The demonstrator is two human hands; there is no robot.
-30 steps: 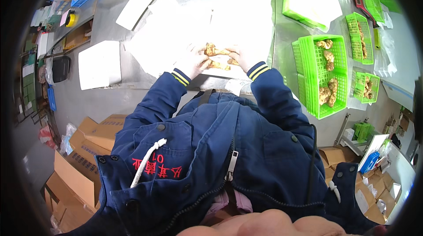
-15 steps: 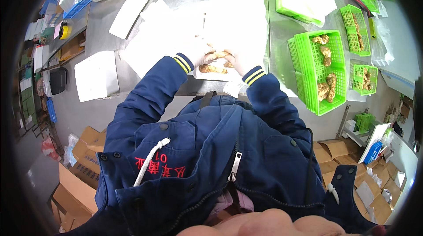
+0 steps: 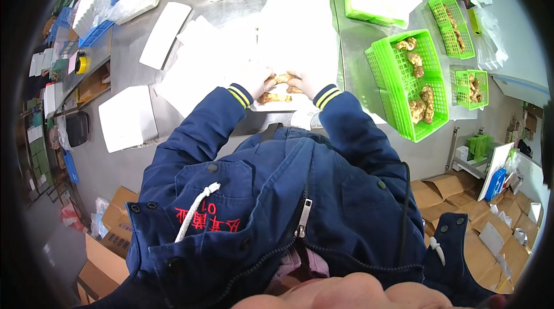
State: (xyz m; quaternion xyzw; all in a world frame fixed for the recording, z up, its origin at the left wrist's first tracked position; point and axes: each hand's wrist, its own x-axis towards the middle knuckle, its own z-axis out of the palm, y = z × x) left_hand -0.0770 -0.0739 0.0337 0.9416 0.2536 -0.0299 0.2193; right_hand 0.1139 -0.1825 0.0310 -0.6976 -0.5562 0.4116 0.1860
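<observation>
pinching a mushroom (image 3: 283, 78), left hand (image 3: 257, 83) and right hand (image 3: 310, 82) sit left of stacked green baskets (image 3: 388, 89)

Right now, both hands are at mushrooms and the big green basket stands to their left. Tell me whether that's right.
Wrong side: the head view shows the big green basket to the right of the left hand and right hand, which are at mushrooms.

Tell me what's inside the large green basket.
In the top basket: knobbly brown pieces toward both ends. Baskets stacked beneath show only outer edges; their insides are covered.
</observation>
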